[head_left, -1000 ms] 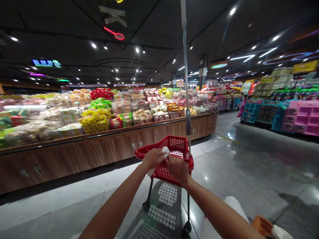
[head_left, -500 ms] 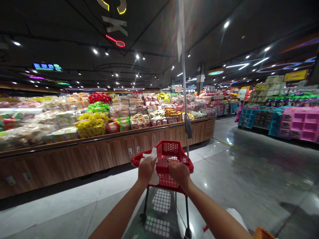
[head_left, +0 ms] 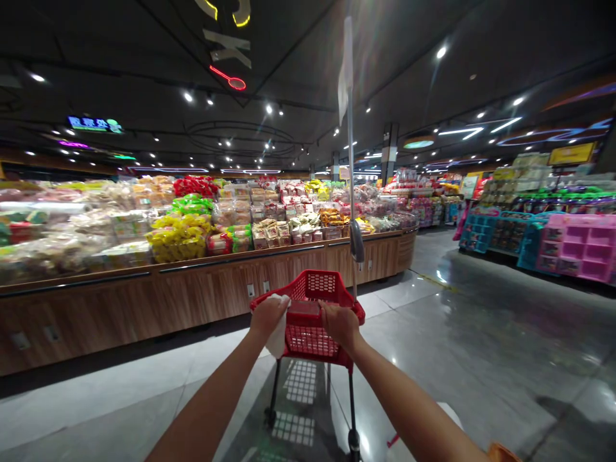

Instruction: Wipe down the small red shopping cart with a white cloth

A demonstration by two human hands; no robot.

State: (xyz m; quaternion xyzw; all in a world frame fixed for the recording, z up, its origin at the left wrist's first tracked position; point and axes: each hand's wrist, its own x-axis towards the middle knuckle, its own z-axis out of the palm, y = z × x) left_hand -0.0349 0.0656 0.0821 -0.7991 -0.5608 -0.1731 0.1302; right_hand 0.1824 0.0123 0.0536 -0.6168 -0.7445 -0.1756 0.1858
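My left hand (head_left: 268,316) is shut on a crumpled white tissue (head_left: 276,339), pressing it against the left rim of a small red plastic shopping cart (head_left: 312,337). My right hand (head_left: 341,324) grips the cart's front rim near the right side, with nothing else in it. The cart's mesh basket looks empty from here. A thin metal pole (head_left: 353,192) rises from the cart's far right corner, with a white tag (head_left: 345,70) near its top.
Left and ahead, a long wood-fronted counter (head_left: 192,308) holds heaped bagged snacks. Pink and blue display racks (head_left: 575,247) stand at the right. A polished grey floor runs between them. An orange object (head_left: 503,454) sits at the bottom edge.
My hands have moved apart since the earliest frame, when both met at the tissue. The tissue now stays in my left hand, low on the cart's left rim, and the cart sits slightly further left.
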